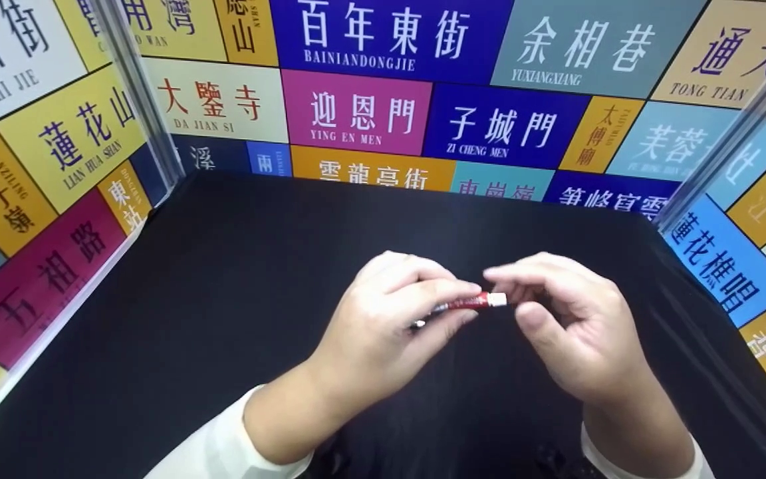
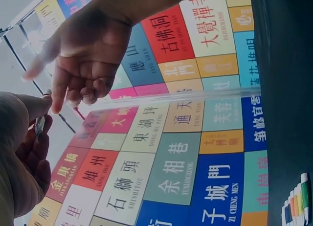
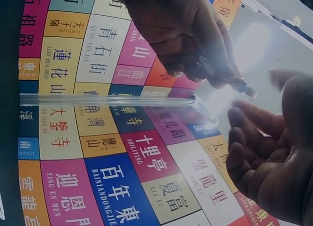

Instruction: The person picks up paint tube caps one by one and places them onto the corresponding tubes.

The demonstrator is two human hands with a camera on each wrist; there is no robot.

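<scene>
My left hand pinches a small red paint tube between thumb and fingers, above the black table. The tube's white cap end points right, and a silvery end shows near the palm. My right hand is held just right of the cap, fingers loosely bent and thumb apart, with a gap to the tube. In the right wrist view, the left hand holds the tube against glare, and the right hand faces it. The left wrist view shows only a silvery part of the tube.
Several slim white tubes with coloured bands lie in a row at the left wrist view's lower right corner. A black cloth covers the table. Colourful panels with street names stand around it, with clear posts at the corners.
</scene>
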